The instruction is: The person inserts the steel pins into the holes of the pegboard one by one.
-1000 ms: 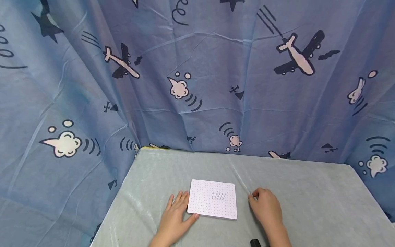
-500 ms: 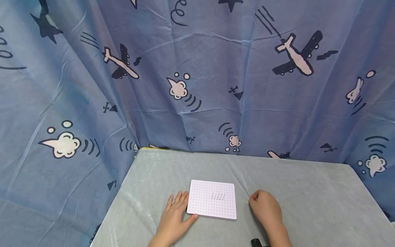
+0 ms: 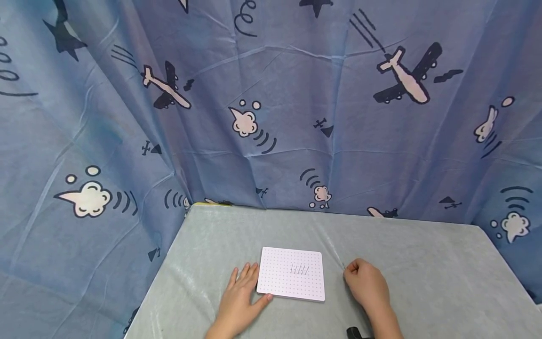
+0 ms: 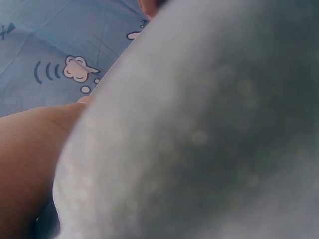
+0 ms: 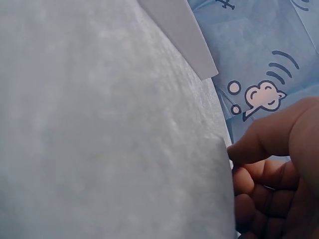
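On the pale grey table (image 3: 415, 263), the spread left hand (image 3: 240, 297) is touching the flat white holey board (image 3: 275, 278), while the right hand (image 3: 366, 283), pinching what looks like a tiny grey pin (image 3: 344, 266), is edging away, adding nothing to the thin grey pins (image 3: 298, 270).

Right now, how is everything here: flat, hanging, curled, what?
White rectangular dotted board, lying flat.
Thin dark pins, lined up on the board.
Bare left grip, fingers straight, at the board's edge.
Bare right grip, fingers curled; contents unclear.
Blue plane-print cloth curtain, hanging, wrinkled.
Pale grey table cover, creased.
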A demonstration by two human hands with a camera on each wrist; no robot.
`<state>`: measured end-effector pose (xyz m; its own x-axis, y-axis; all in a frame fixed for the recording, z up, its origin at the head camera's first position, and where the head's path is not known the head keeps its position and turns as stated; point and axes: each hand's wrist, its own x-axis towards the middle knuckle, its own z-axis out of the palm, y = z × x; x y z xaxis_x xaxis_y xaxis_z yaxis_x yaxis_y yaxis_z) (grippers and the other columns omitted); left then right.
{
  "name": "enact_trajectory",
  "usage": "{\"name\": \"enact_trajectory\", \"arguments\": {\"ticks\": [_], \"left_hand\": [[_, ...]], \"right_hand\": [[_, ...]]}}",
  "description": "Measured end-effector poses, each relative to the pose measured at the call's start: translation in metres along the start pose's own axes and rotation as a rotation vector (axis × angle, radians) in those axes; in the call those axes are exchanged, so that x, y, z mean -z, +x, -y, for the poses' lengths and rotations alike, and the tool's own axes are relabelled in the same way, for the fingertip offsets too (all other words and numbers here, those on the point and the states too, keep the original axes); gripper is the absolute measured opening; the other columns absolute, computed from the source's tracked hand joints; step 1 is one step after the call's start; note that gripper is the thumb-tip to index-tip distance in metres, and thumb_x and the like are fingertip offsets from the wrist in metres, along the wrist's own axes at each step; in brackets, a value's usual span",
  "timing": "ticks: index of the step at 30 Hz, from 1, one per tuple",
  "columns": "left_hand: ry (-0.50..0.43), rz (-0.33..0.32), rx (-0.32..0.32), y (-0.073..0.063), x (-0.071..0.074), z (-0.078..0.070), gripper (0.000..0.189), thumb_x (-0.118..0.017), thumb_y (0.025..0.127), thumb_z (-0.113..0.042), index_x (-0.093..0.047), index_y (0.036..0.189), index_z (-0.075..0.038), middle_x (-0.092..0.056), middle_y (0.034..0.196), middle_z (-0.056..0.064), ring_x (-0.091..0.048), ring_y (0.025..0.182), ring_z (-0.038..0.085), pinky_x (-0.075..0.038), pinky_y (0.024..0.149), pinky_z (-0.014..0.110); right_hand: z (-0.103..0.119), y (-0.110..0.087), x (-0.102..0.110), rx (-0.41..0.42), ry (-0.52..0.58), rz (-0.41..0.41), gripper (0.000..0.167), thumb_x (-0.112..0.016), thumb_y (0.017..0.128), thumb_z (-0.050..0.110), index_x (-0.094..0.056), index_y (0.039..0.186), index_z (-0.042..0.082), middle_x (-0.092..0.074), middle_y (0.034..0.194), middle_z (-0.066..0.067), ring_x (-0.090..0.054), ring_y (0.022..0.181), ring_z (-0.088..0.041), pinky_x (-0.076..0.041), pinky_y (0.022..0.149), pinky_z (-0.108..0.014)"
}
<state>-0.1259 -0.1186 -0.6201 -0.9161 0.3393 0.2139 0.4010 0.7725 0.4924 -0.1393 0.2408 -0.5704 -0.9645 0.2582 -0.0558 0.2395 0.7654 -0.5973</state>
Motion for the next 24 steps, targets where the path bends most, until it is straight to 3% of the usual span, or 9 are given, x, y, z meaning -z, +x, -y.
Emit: {"name": "enact_trajectory", "arguments": {"ticks": [6, 11, 18, 24], "left_hand": [[0.01, -0.008, -0.01, 0.0, 0.0, 0.001, 0.087, -0.068, 0.1, -0.065, -0.058, 0.157, -0.001, -0.052, 0.165, 0.013, -0.04, 0.159, 0.033, -0.018, 0.134, 0.058], [0.026, -0.019, -0.019, 0.001, 0.001, 0.001, 0.086, -0.07, 0.1, -0.064, -0.058, 0.157, -0.002, -0.052, 0.165, 0.012, -0.04, 0.159, 0.033, -0.019, 0.134, 0.058], [0.037, -0.016, -0.016, 0.002, 0.0, 0.001, 0.084, -0.072, 0.099, -0.062, -0.058, 0.158, -0.004, -0.052, 0.165, 0.011, -0.039, 0.159, 0.032, -0.018, 0.134, 0.057], [0.024, -0.008, -0.005, 0.0, -0.002, 0.001, 0.085, -0.072, 0.099, -0.062, -0.058, 0.157, -0.003, -0.052, 0.165, 0.012, -0.039, 0.16, 0.032, -0.018, 0.135, 0.057]], "right_hand": [[-0.003, 0.001, 0.001, 0.034, 0.038, -0.028, 0.016, -0.063, 0.103, 0.014, -0.069, 0.095, 0.002, -0.062, 0.077, -0.004, -0.057, 0.067, -0.02, -0.045, 0.059, -0.035], [0.001, 0.001, 0.001, 0.074, 0.109, -0.105, 0.015, -0.064, 0.106, 0.013, -0.069, 0.107, -0.001, -0.065, 0.085, -0.007, -0.059, 0.073, -0.021, -0.048, 0.065, -0.035], [0.012, -0.001, -0.003, 0.089, 0.231, -0.193, 0.01, -0.069, 0.105, 0.011, -0.07, 0.108, 0.001, -0.064, 0.084, -0.007, -0.057, 0.075, -0.019, -0.047, 0.061, -0.026], [0.019, -0.003, -0.008, 0.116, 0.342, -0.276, 0.003, -0.074, 0.098, 0.005, -0.072, 0.101, 0.004, -0.067, 0.082, -0.005, -0.059, 0.073, -0.015, -0.048, 0.06, -0.018]]}}
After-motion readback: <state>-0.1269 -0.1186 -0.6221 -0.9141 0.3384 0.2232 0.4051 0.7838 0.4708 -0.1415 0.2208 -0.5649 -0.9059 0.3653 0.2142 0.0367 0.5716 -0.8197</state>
